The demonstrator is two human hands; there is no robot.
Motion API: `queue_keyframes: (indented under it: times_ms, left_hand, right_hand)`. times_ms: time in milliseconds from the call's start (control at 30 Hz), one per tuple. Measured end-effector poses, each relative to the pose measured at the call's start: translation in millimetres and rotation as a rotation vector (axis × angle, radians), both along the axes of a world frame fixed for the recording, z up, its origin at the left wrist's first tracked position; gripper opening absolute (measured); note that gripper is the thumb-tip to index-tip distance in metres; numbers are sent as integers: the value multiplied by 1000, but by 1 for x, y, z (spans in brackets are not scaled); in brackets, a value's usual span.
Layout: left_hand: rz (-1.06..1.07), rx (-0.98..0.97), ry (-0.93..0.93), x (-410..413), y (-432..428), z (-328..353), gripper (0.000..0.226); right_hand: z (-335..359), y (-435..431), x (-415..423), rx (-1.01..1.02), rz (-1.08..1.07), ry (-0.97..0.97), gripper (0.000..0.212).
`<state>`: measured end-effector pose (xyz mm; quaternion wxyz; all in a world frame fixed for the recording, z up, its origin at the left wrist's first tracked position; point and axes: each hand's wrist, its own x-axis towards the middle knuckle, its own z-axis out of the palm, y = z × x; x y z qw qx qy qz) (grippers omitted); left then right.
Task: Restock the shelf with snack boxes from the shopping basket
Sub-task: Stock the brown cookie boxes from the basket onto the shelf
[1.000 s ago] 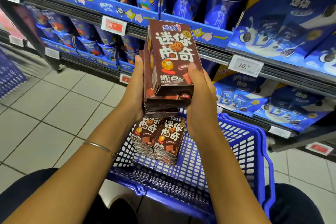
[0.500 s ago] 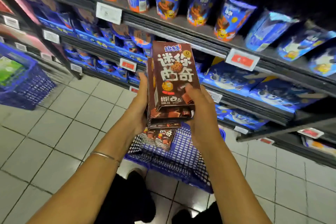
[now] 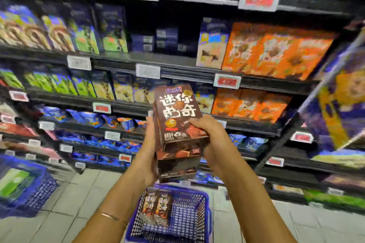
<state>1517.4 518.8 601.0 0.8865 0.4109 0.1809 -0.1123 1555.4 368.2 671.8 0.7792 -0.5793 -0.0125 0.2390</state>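
Firmly held snack boxes (image 3: 178, 122): left fingers (image 3: 150, 134) grip left side, right fingers (image 3: 199, 123) curl over front.

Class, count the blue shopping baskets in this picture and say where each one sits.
2. The near basket sits on the floor at bottom centre, holding brown snack boxes. The left basket sits at the far left, with something green inside. Others may be outside the frame.

Snack box stack (image 3: 178, 120): printed cardboard, brown, glossy sheen.
Shopping basket (image 3: 208, 215), below the stack: blue plastic, perforated walls, smooth rim.
Shelf rail (image 3: 114, 61), above-left of the stack: dark, matt, metal-looking.
Floor tiles (image 3: 69, 193), below-left of the stack: pale, smooth.
Bracelet (image 3: 110, 216), below-left of the stack: thin bright metal.
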Motion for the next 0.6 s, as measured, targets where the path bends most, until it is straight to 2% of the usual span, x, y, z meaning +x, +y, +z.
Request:
queue_keyframes:
  times_ms: [67, 233, 300, 600]
  left_hand:
    - [-48, -30, -22, 8, -17, 30, 104]
    - [-81, -32, 30, 34, -40, 86, 104]
    - [-99, 1, 45, 44, -42, 103, 108]
    - [-196, 48, 67, 95, -24, 161, 114]
  right_hand:
    - [27, -15, 4, 32, -46, -40, 38]
    - [81, -43, 16, 198, -191, -58, 9]
    - [101, -49, 23, 248, -233, -76, 12]
    - [165, -52, 57, 165, -295, -249, 6]
